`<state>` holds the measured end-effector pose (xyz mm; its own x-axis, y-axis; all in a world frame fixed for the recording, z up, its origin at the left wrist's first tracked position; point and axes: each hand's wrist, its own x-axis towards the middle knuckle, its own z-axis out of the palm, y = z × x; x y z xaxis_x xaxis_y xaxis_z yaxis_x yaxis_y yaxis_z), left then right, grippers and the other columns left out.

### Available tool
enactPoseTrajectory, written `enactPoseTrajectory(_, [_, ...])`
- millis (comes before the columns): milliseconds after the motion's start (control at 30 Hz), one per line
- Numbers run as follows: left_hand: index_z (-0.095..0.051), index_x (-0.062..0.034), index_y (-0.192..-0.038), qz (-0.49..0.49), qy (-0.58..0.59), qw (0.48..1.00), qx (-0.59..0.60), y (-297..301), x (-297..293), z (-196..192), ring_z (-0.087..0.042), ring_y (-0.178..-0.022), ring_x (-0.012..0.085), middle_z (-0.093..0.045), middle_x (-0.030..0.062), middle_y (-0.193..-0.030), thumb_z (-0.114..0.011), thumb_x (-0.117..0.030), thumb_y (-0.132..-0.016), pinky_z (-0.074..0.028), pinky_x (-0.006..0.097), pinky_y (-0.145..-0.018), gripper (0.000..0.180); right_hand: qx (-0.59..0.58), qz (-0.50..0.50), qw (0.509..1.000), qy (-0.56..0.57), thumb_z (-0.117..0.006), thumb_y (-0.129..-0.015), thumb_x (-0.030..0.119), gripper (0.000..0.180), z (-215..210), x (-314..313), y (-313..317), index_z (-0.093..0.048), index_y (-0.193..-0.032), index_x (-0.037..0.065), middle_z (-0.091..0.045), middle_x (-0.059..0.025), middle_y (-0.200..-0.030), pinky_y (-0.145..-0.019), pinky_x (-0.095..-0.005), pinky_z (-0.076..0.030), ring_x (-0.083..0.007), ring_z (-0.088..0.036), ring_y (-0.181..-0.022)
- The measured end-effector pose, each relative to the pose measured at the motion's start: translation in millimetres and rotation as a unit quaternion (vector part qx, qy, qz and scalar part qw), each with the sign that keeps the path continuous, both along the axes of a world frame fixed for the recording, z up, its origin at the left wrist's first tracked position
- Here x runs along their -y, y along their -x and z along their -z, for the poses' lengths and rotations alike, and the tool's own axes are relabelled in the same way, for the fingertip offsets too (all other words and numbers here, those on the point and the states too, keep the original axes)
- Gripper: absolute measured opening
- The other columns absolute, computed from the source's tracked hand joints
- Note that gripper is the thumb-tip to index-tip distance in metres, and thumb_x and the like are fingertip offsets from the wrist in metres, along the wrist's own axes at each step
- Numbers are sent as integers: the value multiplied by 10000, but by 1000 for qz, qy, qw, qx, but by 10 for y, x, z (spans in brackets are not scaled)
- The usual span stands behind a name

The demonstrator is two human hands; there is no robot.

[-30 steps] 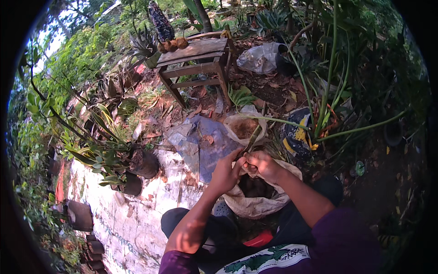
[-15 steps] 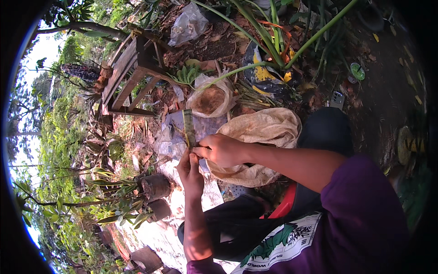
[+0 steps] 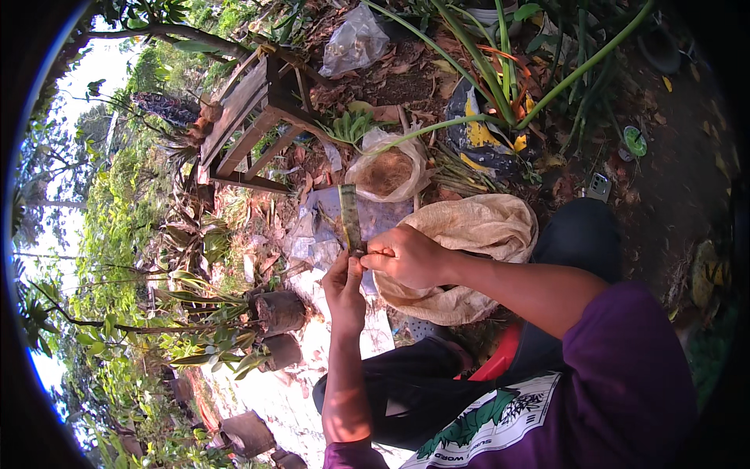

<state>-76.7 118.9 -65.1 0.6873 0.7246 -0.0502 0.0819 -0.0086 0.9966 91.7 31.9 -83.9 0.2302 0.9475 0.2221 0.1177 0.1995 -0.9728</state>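
1. left hand (image 3: pixel 346 301): thumb and fingers closed, pinching near end of a flat mottled green strip (image 3: pixel 350 213), maybe a leaf piece.
2. right hand (image 3: pixel 406 258): fingers curled in, tips right at the same near end, just right of left hand. cannot tell if it grips the strip or something small; fingers cover it.
3. green strip sticks up out of the fingers toward the far side, far end free, seen over a blue-grey sheet (image 3: pixel 379 217) on the ground.
4. beige sack (image 3: pixel 500 223): just right of and partly behind right hand, mouth open, rim crumpled; right forearm crosses in front, contents can't be made out.
5. whitish plastic bag (image 3: pixel 416 168): beyond the hands, open, brown fibrous stuff (image 3: pixel 383 172) inside.
6. bundle of thin stalks (image 3: pixel 461 170) lies between that bag and a dark planter (image 3: pixel 461 117) with yellow patches, long green stems rising over it.
7. wooden stool (image 3: pixel 238 113) far left, brown clumps (image 3: pixel 205 117) on its far left edge; clear plastic bag (image 3: pixel 353 41) on the ground, farther right.
8. two brown plant pots, one (image 3: pixel 280 313) left of left hand, other (image 3: pixel 280 352) just nearer, touching or almost; leafy plants beside them.
9. phone (image 3: pixel 599 187) on ground at right, past the dark trouser knee (image 3: pixel 578 234).
10. red object (image 3: pixel 500 356) near side, by the person's legs, mostly hidden, kind unclear.
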Motion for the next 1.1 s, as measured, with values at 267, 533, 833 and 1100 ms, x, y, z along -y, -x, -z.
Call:
enactPoseTrajectory(267, [-617, 83, -1303, -26, -91, 994, -46, -44, 13, 9, -636, -1040, 120, -712, 105, -1153, -553, -107, -1049, -497, 269, -928, 323, -133, -58, 987, 74, -588, -1005, 232, 280, 113, -38, 65, -685, -1018, -31, -672, -138, -784, -693, -367, -458, -174, -567, -712])
enactPoseTrajectory(533, [-594, 81, -1338, -37, -123, 984, -127, 0, 30, 86, -671, -1022, 169, -741, 141, -1108, -561, -154, -1041, -509, 315, -920, 380, -151, -126, 974, 110, -602, -1024, 283, 322, 234, -20, 3, -658, -973, -30, -655, -69, -798, -706, -333, -455, -126, -555, -753])
enactPoseTrajectory(833, [-554, 22, -1413, -21, -126, 989, -68, 10, 180, 87, -575, -1201, 234, -601, 182, -1385, -518, -238, -1067, -427, 354, -1048, 434, -154, -112, 977, 101, -648, -1012, 340, 357, 96, 44, 30, -658, -1065, -13, -674, -90, -846, -717, -335, -467, -121, -565, -781])
enactPoseTrajectory(1100, [-495, 21, -1467, 16, -217, 973, -76, -36, 305, 101, -388, -1380, 285, -497, 145, -1514, -479, -337, -1077, -300, 402, -1152, 529, -139, -54, 984, 101, -522, -1054, 253, 294, -98, 150, 62, -646, -962, 3, -626, -31, -814, -714, -320, -480, -119, -565, -746])
